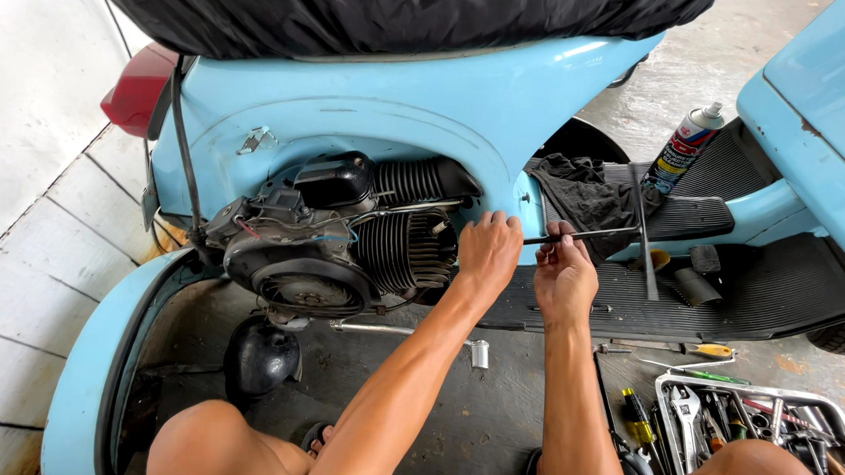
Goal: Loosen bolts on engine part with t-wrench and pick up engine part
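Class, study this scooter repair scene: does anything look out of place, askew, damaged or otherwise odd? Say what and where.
The scooter's engine lies exposed, and a pale blue side panel lies on the floor below it. A dark rag is crumpled on the footboard beside an upright spray can. Screwdrivers lie loose by the tool tray.

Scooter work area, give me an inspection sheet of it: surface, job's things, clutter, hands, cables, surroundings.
Surface: stained concrete floor.
Job's things: light blue scooter, side panel off, finned engine exposed; thin dark rod.
Clutter: tool tray, yellow-handled screwdrivers, spray can, black rag.
Hands: left hand at the engine; right hand gripping the rod.
Cables: black cable down the rear; thin wires on the engine.
Surroundings: pale tiled wall at left.
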